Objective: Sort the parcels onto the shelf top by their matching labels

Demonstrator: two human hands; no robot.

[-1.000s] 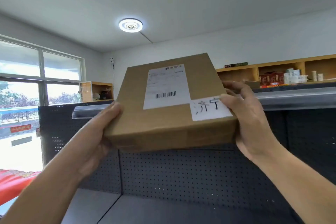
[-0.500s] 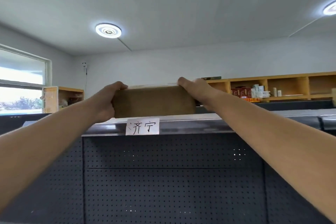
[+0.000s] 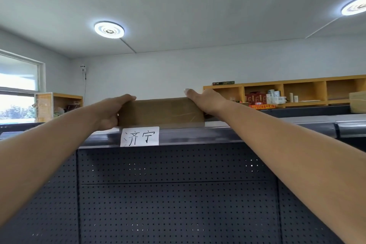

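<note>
Parcel, a flat brown cardboard box, sits on the shelf top seen from the head camera, its long axis running left to right along the shelf edge and one narrow side face turned toward the viewer. It lies level, its lower edge resting on the metal lip just above the white paper label handwritten with 济宁, which is stuck to the front rail. The left hand clasps the box's left end, fingers wrapped over the top edge and thumb against the near face. The right hand clasps the right end, fingers laid over the top right corner. Both forearms reach up and away from the viewer. Below the rail hangs dark perforated back panel. Far right, another cardboard box rests on the same shelf top. Wooden cubbies line the far wall.
</note>
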